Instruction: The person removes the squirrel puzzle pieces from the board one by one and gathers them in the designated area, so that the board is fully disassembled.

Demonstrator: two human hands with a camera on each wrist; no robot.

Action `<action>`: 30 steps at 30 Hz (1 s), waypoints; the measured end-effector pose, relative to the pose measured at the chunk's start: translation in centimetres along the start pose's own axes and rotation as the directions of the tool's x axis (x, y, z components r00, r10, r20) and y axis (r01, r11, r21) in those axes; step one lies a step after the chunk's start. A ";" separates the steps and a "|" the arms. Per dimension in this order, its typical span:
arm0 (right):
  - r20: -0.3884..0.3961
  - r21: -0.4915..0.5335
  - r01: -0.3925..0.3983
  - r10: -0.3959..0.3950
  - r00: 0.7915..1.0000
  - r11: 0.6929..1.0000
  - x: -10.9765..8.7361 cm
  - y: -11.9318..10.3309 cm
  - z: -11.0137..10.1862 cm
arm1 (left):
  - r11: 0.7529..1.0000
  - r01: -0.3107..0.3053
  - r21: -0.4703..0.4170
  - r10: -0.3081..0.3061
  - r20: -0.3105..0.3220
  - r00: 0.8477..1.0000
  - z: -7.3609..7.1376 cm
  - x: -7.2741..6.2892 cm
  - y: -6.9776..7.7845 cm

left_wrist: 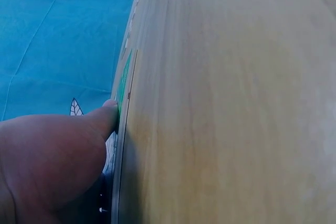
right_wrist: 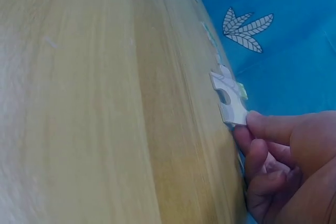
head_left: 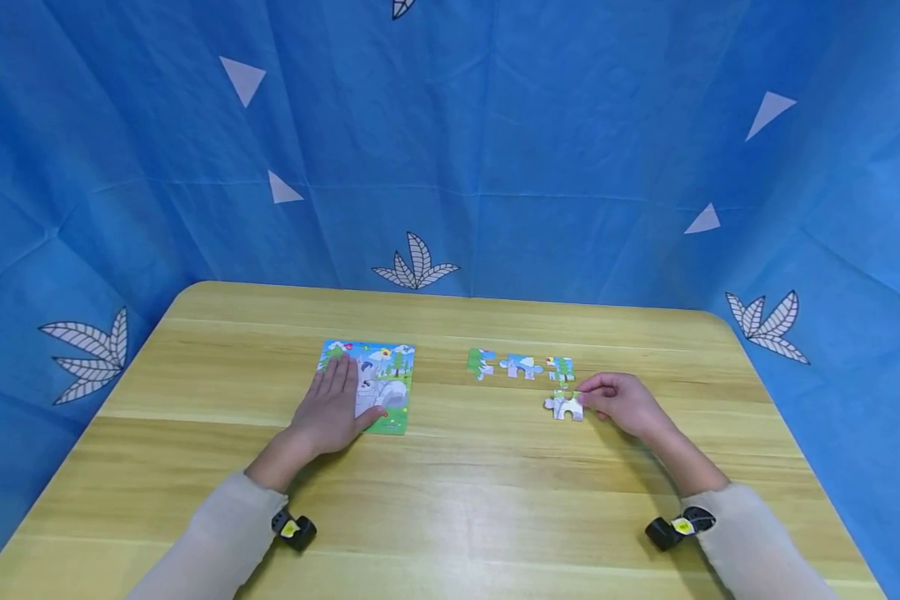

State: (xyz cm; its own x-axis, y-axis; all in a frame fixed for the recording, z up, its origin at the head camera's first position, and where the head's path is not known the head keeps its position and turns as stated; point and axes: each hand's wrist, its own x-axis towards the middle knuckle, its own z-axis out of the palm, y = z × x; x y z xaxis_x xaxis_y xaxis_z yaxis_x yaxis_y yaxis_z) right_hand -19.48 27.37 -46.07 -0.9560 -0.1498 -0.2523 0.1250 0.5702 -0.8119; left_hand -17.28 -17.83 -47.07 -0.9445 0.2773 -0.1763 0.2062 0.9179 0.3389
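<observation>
My left hand (head_left: 333, 410) lies flat on a puzzle board (head_left: 397, 421) printed with a grey-white animal on green grass, its fingers straight and its thumb spread toward the lower edge. With thumb and fingertips my right hand (head_left: 621, 403) pinches the right edge of a mostly white puzzle piece (right_wrist: 230, 98). That piece is just below a piece with a tree (head_left: 560, 368). To its left, in a row, are a pink-and-blue piece (head_left: 521, 366) and a green piece (head_left: 481, 363), all apart from one another.
The light wooden table (head_left: 450, 508) has rounded far corners. A blue cloth (head_left: 480, 150) with white triangles and leaf prints hangs behind it and along both sides. Small black cameras are strapped to the left wrist (head_left: 294, 530) and right wrist (head_left: 679, 528).
</observation>
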 end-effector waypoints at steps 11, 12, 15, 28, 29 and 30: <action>-0.065 -0.080 0.017 -0.023 0.998 0.997 0.0 -0.2 0.5 | 1.000 -0.002 0.001 0.002 -0.010 1.000 0.0 -0.1 0.0; -0.068 -0.088 0.023 -0.029 0.997 0.996 0.0 -0.2 0.5 | 1.000 -0.003 -0.001 0.003 -0.011 1.000 0.0 -0.1 0.0; -0.072 -0.100 0.024 -0.032 0.997 0.995 0.0 -0.1 0.6 | 1.000 -0.007 -0.005 0.007 -0.015 1.000 0.1 -0.1 -0.1; -0.014 -0.076 0.080 -0.082 0.997 0.994 0.6 -2.3 1.0 | 1.000 -0.011 -0.013 0.011 -0.008 1.000 0.5 0.1 -0.6; -0.009 -0.068 0.087 -0.087 0.996 0.994 0.7 -2.6 1.2 | 1.000 -0.014 -0.013 0.014 -0.010 1.000 0.6 0.2 -0.7; 0.000 -0.056 0.095 -0.095 0.995 0.994 0.8 -3.0 1.4 | 1.000 -0.013 -0.007 0.013 -0.009 1.000 0.6 0.2 -0.8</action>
State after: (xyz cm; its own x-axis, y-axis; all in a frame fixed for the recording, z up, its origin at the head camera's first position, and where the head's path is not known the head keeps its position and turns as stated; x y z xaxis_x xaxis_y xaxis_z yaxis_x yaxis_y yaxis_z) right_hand -20.29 24.38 -44.57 -0.9636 -0.2030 -0.1741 0.0188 0.5980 -0.8013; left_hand -17.50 -18.28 -47.96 -0.9439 0.2867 -0.1637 0.2167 0.9121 0.3479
